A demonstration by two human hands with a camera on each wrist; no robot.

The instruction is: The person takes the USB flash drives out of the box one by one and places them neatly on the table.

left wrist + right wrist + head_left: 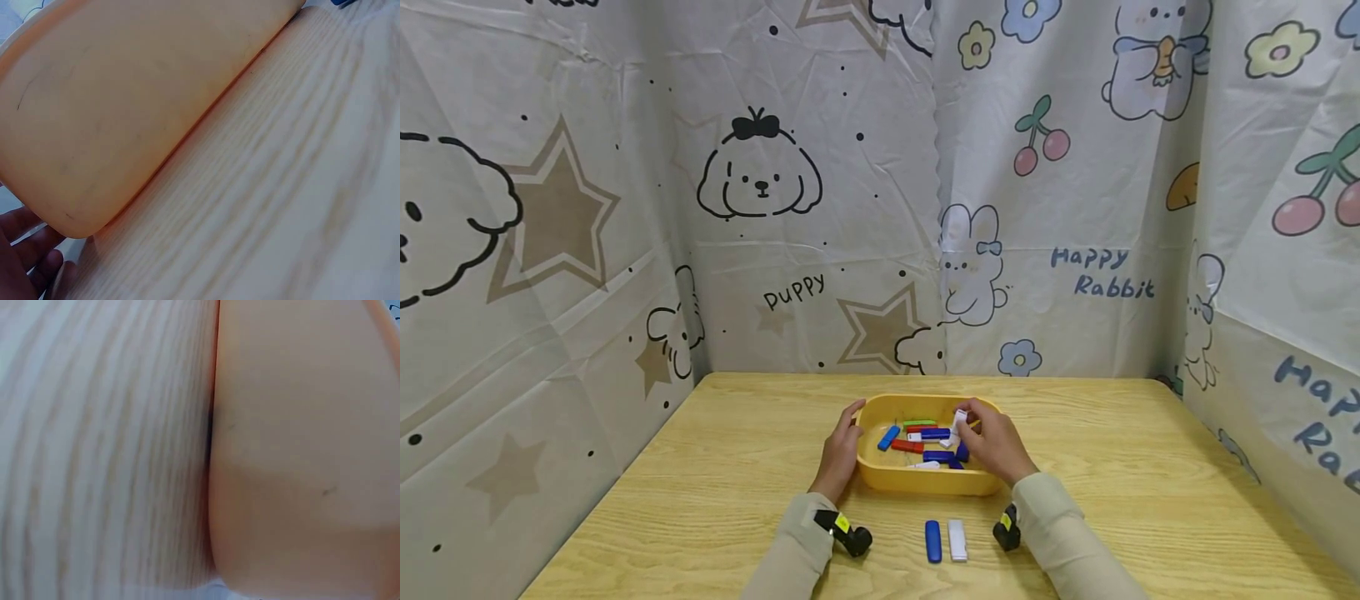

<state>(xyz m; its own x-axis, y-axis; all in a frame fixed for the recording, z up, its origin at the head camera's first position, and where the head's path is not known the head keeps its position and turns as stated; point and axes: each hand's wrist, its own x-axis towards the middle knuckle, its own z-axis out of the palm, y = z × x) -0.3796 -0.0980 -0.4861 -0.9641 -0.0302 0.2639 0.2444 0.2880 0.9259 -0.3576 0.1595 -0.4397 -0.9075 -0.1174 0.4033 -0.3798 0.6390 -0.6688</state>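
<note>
A yellow plastic bin (pixel 910 481) stands on the table, with small stick-shaped pieces in blue, red, green and white inside. My left hand (pixel 840 454) rests against its left end; in the left wrist view, the fingers (pixel 39 247) touch the outer wall by a corner. Over the bin's right side, my right hand (pixel 1002 442) pinches a small white stick-shaped piece (pixel 959 418) between thumb and fingers. Below it lie several blue pieces (pixel 938 456), partly hidden by that hand. In the right wrist view only the bin's wall (pixel 306 444) and tabletop show; the hand is out of frame.
In front of the bin, a blue stick-shaped piece (pixel 933 542) and a white one (pixel 958 540) lie side by side on the wooden table (pixel 700 517), between both forearms. Printed cloth curtains (pixel 820 250) enclose the table at the back and sides.
</note>
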